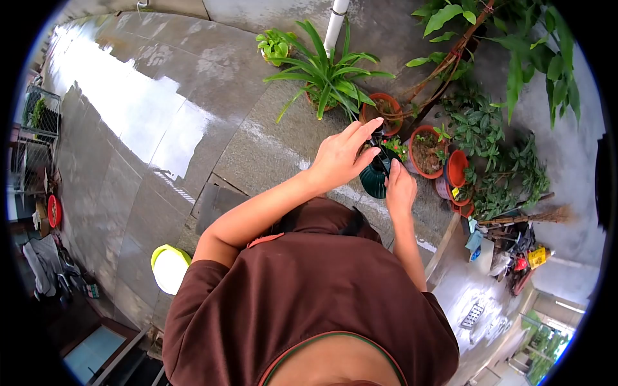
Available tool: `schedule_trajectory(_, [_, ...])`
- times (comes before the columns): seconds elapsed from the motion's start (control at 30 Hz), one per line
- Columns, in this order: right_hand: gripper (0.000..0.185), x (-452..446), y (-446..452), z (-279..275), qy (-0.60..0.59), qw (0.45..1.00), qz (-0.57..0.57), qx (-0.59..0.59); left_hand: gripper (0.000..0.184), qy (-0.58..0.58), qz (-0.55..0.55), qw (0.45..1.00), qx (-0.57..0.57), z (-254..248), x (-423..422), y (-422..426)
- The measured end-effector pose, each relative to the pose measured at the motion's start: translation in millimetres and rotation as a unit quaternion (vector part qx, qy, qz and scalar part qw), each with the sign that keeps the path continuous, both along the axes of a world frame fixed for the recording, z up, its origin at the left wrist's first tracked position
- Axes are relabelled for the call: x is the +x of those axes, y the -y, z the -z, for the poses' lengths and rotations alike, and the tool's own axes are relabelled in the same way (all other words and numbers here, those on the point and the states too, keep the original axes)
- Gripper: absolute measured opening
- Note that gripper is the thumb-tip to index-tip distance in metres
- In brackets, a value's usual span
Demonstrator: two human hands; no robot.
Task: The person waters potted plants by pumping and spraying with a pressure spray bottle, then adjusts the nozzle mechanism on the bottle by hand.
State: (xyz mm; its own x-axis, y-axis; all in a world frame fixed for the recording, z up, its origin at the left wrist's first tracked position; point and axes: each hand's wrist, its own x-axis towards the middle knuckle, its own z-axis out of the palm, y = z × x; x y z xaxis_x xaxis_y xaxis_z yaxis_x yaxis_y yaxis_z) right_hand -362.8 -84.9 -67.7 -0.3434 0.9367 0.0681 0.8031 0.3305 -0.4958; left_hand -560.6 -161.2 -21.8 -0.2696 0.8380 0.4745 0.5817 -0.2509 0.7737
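Observation:
My left hand [341, 154] reaches forward with its fingers fairly straight and its thumb apart. A small black part [378, 136] sits between its fingertips and thumb. My right hand [401, 186] is closed, its thumb up against a thin black piece that runs toward the left hand. Directly below both hands is a dark green, ribbed, rounded object [372, 180]; the black parts appear joined to it, but its exact kind I cannot make out. Small red flowers [396, 147] show just beyond the right hand.
Terracotta pots [425, 153] and a spiky-leaved plant [322, 71] stand ahead by the wall. A white pipe [335, 26] rises behind them. A twig broom [547, 215] lies at right, near assorted clutter. A yellow-rimmed bucket [154, 257] stands at left on wet paving [244, 174].

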Motion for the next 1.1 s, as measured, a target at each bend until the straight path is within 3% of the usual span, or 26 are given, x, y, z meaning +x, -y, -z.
schedule_trajectory(0.4, [0.047, -11.4, -5.9, 0.4, 0.015, 1.000, -0.027, 0.002, 0.063, -0.006, -0.035, 0.999, 0.039, 10.6, -9.8, 7.1])
schedule_trajectory(0.5, [0.054, -9.0, -5.0, 7.6, 0.025, 0.999, -0.031, 0.036, 0.062, -0.012, -0.034, 0.999, 0.038, 13.1, -9.7, 6.0])
schedule_trajectory(0.9, [0.047, -1.3, -3.9, 2.5, -0.013, 1.000, -0.029, -0.001, 0.063, 0.003, -0.010, 0.999, 0.032, 12.3, -3.2, 2.0])
schedule_trajectory(1.1, [0.052, 2.0, -6.6, 7.3, -0.003, 0.999, -0.039, 0.021, 0.063, 0.004, -0.004, 1.000, 0.031, 9.7, -2.4, 1.9])
